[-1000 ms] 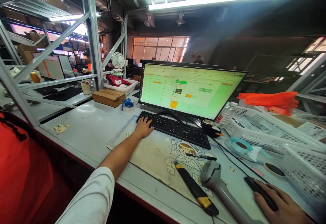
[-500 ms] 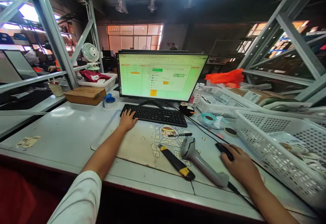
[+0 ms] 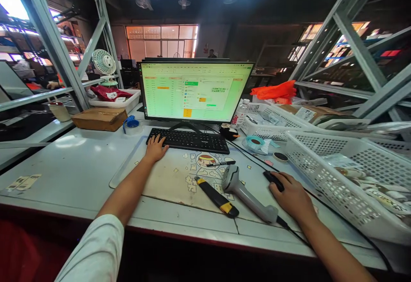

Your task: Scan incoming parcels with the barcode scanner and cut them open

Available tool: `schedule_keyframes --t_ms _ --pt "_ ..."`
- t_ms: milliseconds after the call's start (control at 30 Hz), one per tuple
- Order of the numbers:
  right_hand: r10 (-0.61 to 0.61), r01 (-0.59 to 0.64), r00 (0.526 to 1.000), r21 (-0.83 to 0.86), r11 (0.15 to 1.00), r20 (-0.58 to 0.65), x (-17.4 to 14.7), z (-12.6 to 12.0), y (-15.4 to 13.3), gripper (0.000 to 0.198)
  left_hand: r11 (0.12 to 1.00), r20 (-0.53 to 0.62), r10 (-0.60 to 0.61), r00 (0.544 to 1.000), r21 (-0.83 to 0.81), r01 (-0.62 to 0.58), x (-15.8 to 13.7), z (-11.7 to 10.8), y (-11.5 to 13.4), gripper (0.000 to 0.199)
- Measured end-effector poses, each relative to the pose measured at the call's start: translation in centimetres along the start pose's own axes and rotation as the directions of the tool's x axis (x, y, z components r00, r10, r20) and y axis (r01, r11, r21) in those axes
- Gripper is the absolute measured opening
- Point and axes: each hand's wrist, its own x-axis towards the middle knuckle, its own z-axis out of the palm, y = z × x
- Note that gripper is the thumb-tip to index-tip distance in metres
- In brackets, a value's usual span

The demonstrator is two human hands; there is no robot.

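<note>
My left hand (image 3: 156, 148) rests on the left end of a black keyboard (image 3: 192, 141), fingers spread over the keys. A black computer mouse (image 3: 273, 181) lies under my right hand (image 3: 293, 198), whose fingers curve around it on the desk mat (image 3: 173, 179). Between my hands are a grey barcode scanner (image 3: 248, 196), a black and yellow utility knife (image 3: 216, 197) and a black marker pen (image 3: 221, 163). Behind the keyboard stands a lit monitor (image 3: 195, 91) with a table and a chat window; its text is too small to read.
White perforated baskets (image 3: 334, 179) holding packed goods line the right side. Near them lie a light-blue tape roll (image 3: 255, 142) and a bottle (image 3: 240, 113). At left sit a cardboard box (image 3: 100, 119), a blue tape dispenser (image 3: 131, 124) and a small fan (image 3: 104, 62). Metal frames (image 3: 54, 42) flank the desk.
The camera view has shifted slightly, so everything sits a little further left and higher. A green bubble has appeared low in the chat window. Both hands keep their places.
</note>
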Motion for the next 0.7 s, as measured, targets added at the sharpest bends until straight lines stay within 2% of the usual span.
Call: schedule_keyframes --t_ms 333,700 --pt "0.072 -0.071 0.996 -0.026 0.997 0.044 -0.03 -0.35 -0.33 0.058 1.000 -0.006 0.010 1.000 0.005 -0.010 0.25 0.51 -0.40 0.065" --pt "0.075 -0.074 0.997 -0.045 0.996 0.020 0.06 -0.45 -0.53 0.059 1.000 -0.020 0.020 1.000 0.005 -0.020 0.15 0.48 -0.31 0.064"
